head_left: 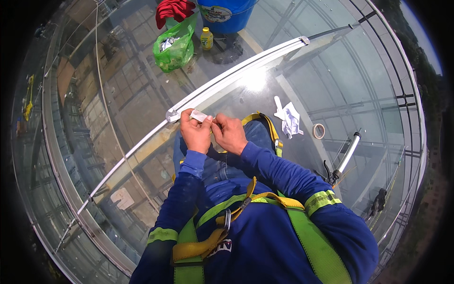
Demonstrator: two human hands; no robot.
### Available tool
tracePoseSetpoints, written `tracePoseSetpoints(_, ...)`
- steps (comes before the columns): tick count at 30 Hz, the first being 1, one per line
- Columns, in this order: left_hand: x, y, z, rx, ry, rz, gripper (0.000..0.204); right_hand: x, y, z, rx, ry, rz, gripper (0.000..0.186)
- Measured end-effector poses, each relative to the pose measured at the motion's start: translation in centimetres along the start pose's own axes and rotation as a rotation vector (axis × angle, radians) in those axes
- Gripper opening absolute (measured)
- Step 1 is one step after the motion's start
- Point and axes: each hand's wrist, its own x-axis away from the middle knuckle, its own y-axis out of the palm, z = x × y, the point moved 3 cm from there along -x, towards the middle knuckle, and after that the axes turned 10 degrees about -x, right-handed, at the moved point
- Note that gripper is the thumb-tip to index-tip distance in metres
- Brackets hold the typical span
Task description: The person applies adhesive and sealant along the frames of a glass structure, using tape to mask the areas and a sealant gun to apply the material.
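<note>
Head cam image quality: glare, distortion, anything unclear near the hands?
Head view: bright glare spot on the glass, beyond the right hand; head view: fisheye bowing along the white rail, black corners; head view: left hand well lit, but the white strip it holds is too small for fine detail.

A strip [198,115] is held in the left fingers [186,118], with the right fingers [220,123] placed just beside, on the right. Across the rail [246,67] beyond, a bottle [206,39] is flanked by a bag [175,56] on its left and a bucket [231,21] behind. Farther right, a tape roll [314,132] is set between a scrap [290,118] and a tubular tool [349,152].
</note>
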Motion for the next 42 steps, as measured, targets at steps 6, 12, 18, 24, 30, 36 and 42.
tracePoseSetpoints(6,-7.6,-5.9,-9.4,-0.036,-0.375,0.094,0.041,-0.3,7.2,5.8,0.117,-0.09,-0.282,0.009)
tracePoseSetpoints(12,-12.3,-10.6,-14.3,0.072,-0.684,0.059,0.032,-3.6,6.5,20.9,0.711,0.334,-0.531,0.059)
tracePoseSetpoints(18,-13.6,-14.5,-17.3,-0.013,-0.754,0.256,0.019,-7.3,11.3,17.4,0.275,0.209,-0.381,0.061)
tracePoseSetpoints(24,-16.3,-13.3,-18.1,-0.204,-0.774,0.22,0.011,-9.2,18.8,18.1,-0.001,-0.111,-0.449,0.043)
tracePoseSetpoints(30,-19.8,-15.1,-20.3,-0.539,-0.739,0.172,0.018,-10.9,21.8,19.7,-0.18,-0.012,-0.304,0.035)
tracePoseSetpoints(36,-24.4,-12.0,-19.9,-0.934,-0.642,-0.137,0.025,-11.2,22.5,23.3,-0.101,0.024,-0.296,0.014)
tracePoseSetpoints(42,-26.3,-13.1,-20.7,-1.271,-0.339,-0.288,0.026,-10.9,24.2,22.5,0.052,0.016,-0.288,0.011)
